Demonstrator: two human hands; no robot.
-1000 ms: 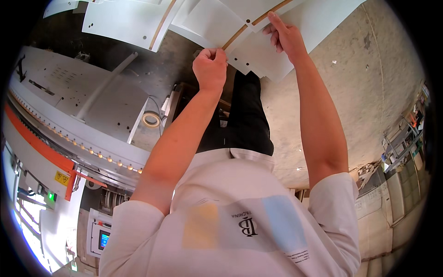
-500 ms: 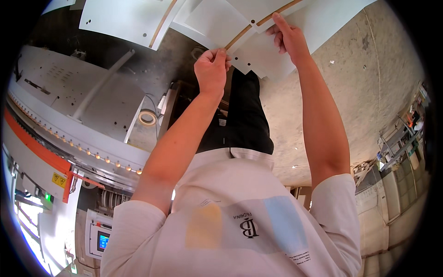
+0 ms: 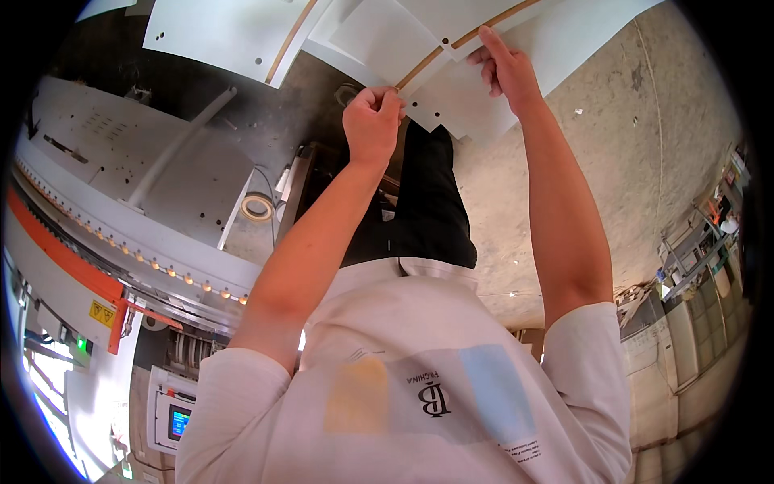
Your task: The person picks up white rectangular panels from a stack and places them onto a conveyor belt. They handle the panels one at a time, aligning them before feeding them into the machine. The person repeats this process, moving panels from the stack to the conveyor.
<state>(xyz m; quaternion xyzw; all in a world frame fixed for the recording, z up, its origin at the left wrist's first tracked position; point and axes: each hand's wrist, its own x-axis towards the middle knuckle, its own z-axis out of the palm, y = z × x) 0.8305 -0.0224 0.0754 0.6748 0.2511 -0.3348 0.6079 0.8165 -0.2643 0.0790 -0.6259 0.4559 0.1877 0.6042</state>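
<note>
— Left grip (image 3: 372, 121)?
— Clenched in a fist on the near corner of a white panel (image 3: 387, 44), upper middle of the frame, just by its tan edge strip (image 3: 451, 44).
— Right grip (image 3: 506, 74)?
— Half open, fingers (image 3: 493, 44) stretched flat against the same stack of white panels, touching the strip; not closed around anything.
— Elsewhere?
— Another white panel (image 3: 218, 32) with small drilled holes, upper left. Below it, a grey machine (image 3: 121, 161) with an orange guard, left side. A tape roll (image 3: 257, 207) resting on it, centre left. Bare concrete floor (image 3: 645, 145) at right.
</note>
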